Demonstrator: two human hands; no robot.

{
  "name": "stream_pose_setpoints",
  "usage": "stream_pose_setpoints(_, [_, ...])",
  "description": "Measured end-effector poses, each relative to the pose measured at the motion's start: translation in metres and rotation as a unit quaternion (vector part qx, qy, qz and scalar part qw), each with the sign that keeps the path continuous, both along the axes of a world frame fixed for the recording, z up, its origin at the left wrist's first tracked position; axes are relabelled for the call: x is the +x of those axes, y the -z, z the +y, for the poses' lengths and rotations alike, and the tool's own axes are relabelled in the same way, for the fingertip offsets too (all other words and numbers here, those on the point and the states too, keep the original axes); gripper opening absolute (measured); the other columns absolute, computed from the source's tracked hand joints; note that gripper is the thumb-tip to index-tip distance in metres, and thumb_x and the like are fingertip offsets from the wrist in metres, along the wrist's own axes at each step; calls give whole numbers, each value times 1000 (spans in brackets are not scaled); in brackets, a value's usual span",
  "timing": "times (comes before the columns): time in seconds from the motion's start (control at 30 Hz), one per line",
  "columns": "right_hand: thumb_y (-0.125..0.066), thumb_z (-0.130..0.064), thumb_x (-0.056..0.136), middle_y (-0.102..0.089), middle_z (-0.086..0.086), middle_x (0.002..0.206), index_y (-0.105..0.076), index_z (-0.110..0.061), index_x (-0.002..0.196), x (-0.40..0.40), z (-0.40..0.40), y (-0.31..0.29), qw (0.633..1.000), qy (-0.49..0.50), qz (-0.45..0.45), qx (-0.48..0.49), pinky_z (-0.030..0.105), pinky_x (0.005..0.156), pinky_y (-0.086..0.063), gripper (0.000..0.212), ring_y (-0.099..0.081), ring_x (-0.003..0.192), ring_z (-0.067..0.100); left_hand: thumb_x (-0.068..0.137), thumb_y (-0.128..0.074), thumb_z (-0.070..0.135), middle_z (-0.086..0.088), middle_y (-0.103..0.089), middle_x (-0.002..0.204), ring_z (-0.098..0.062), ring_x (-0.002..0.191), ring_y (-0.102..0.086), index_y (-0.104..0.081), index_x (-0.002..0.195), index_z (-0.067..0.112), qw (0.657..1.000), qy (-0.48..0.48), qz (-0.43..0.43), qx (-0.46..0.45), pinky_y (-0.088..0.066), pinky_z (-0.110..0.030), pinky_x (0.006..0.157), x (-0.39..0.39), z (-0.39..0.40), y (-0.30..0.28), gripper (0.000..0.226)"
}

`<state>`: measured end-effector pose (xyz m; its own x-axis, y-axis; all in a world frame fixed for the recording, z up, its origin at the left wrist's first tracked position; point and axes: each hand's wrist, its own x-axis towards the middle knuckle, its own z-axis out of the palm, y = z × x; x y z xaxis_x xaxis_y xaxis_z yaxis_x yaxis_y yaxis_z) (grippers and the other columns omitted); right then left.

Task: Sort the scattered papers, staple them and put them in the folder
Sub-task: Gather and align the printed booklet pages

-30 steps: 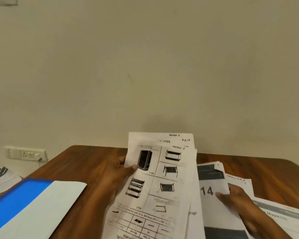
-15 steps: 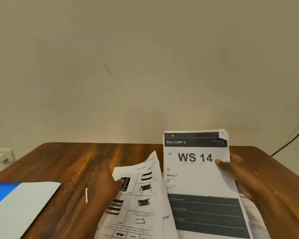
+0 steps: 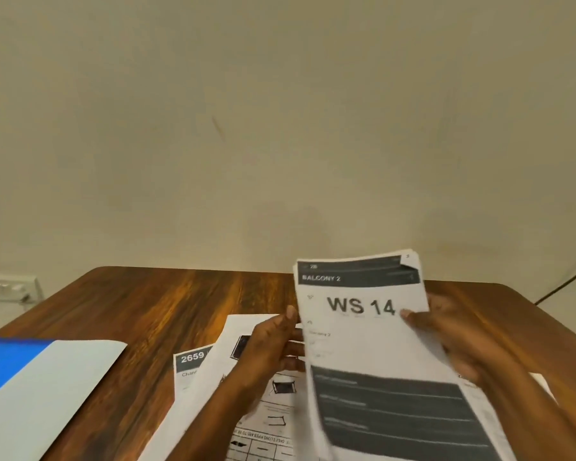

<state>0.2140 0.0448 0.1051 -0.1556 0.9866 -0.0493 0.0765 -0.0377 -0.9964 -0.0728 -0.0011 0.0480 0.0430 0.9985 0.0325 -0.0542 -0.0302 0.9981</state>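
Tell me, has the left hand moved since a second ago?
Yes. The left hand has let go of the furniture-drawing sheet, now lying on the table, and moved right to grip the WS 14 stack's left edge.

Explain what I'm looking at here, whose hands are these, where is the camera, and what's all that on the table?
There is no machine: a person wears one camera on the head, looking down at their own hands. Both the left hand and the right hand hold up the WS 14 paper stack by its edges. Under it, on the wooden table, lie a sheet of furniture drawings and a sheet marked 2659. The blue and white folder lies at the left.
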Motion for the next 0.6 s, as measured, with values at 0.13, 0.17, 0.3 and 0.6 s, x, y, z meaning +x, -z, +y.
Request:
stream_pose_setpoints(0.13, [-71,-15,96,-80,2,109,-66,-20,120,-36,9,38,998,3,-61,-18,59,93,-58,24,-78,95,32,94,-77,28,-3,-79,120,-32,98,-80,-66,128,19,996,-90,-2,-7,-62,-61,91,-8,6,17,37])
stream_pose_setpoints(0.17, [-71,-21,96,-79,1,112,-68,-22,120,-38,9,38,998,-2,-51,-21,60,96,-57,24,-77,98,32,94,-77,24,-4,-79,121,-33,96,-80,-66,127,20,995,-104,2,-7,-62,-63,89,-11,8,22,35])
stream_pose_setpoints(0.3, [-64,-26,100,-79,12,110,-72,-10,115,-26,12,27,1000,7,8,-21,60,99,-55,23,-76,102,34,96,-75,19,-1,-79,120,-34,97,-80,-66,126,22,993,-119,-6,-5,-62,-63,88,-16,12,31,31])
stream_pose_setpoints(0.6, [-81,-19,82,-79,14,103,-73,0,100,-25,11,25,998,56,30,10,49,85,-61,27,-77,93,34,99,-70,9,-8,-81,114,-36,99,-79,-72,119,10,993,-111,-17,-21,-59,-63,93,-24,11,33,20])
